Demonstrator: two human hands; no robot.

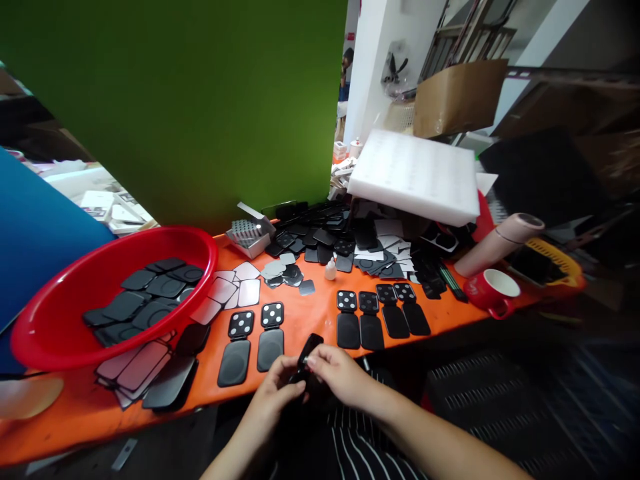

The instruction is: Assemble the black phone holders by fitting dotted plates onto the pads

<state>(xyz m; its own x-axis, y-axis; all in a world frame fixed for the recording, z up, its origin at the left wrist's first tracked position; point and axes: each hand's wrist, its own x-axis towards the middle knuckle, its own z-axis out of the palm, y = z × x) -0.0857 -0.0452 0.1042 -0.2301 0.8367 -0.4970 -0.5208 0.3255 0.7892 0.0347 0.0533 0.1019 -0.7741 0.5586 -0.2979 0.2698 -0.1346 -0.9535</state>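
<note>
My left hand (278,390) is closed round a black hinged pad (312,344) just off the table's front edge, its upper leaf tilted up. Against the same pad, the fingertips of my right hand (340,375) are pinched together. A tiny pale glint shows at them, too small to name. Beyond my hands lie two unfolded black pads (234,363) on the left, their small leaves dotted with silver discs. Several more unfolded pads (348,331) stand in a row to the right. A small white dropper bottle (331,269) is upright behind them.
A red basin (30,340) with black pads stands at the left of the orange table (310,313). Behind are a box of silver discs (250,237), loose black parts and a white foam block (415,177). A red mug (493,293) and pink flask (495,247) stand right.
</note>
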